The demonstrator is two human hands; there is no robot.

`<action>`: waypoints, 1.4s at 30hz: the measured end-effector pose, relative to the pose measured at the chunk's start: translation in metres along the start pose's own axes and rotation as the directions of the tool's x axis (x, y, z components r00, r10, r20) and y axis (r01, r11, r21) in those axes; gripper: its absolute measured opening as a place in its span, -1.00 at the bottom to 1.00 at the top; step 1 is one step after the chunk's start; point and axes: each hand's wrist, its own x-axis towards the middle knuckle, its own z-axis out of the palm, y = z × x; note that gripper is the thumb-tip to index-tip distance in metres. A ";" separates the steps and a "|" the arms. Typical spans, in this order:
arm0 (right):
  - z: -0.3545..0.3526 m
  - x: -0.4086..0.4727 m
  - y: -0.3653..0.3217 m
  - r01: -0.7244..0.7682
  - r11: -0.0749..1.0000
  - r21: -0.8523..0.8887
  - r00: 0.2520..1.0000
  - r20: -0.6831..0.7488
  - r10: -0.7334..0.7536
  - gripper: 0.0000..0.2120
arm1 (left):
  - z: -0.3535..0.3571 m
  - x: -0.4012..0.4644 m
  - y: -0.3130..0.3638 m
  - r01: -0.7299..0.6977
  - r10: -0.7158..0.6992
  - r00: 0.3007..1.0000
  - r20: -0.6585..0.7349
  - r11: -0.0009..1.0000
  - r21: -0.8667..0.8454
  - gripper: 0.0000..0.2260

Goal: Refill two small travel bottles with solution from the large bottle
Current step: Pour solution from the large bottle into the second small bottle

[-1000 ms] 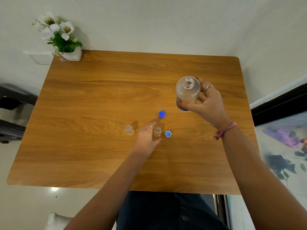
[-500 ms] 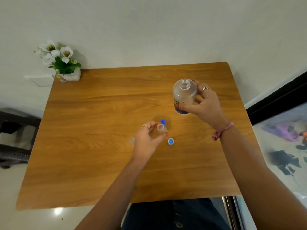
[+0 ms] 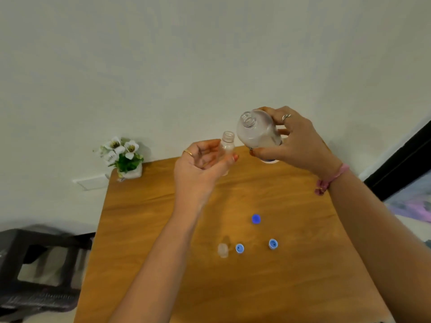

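So I've got the first small bottle [image 3: 227, 145] pinched upright in my left hand [image 3: 200, 164], mouth up, and my right hand [image 3: 296, 143] is wrapped around the large bottle [image 3: 255, 131], which is tipped with its neck aimed left toward the small one. The two openings are just beside each other, the big one slightly higher, so I reckon it only needs more tilt to pour. The other small bottle [image 3: 222, 250] sits uncapped on the surface [image 3: 163, 264] near the blue caps [image 3: 239, 248].

A single head-worn wide-angle view looks forward and down, close over the wooden table [image 3: 163, 252] toward the wall.
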 end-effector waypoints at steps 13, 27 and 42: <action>-0.023 0.055 -0.105 0.265 0.882 -0.389 0.963 0.064 -0.261 -0.33 | -0.039 0.010 0.060 -0.151 0.140 0.985 -0.103 0.982 -0.110 -0.68; -0.028 0.064 -0.132 0.394 0.773 -0.498 0.914 0.125 -0.386 -0.31 | -0.046 0.003 0.073 -0.187 0.169 0.977 -0.128 0.970 -0.154 -0.65; -0.032 0.069 -0.137 0.437 0.682 -0.586 0.889 0.168 -0.426 -0.28 | -0.045 0.006 0.072 -0.190 0.176 0.975 -0.138 0.977 -0.094 -0.65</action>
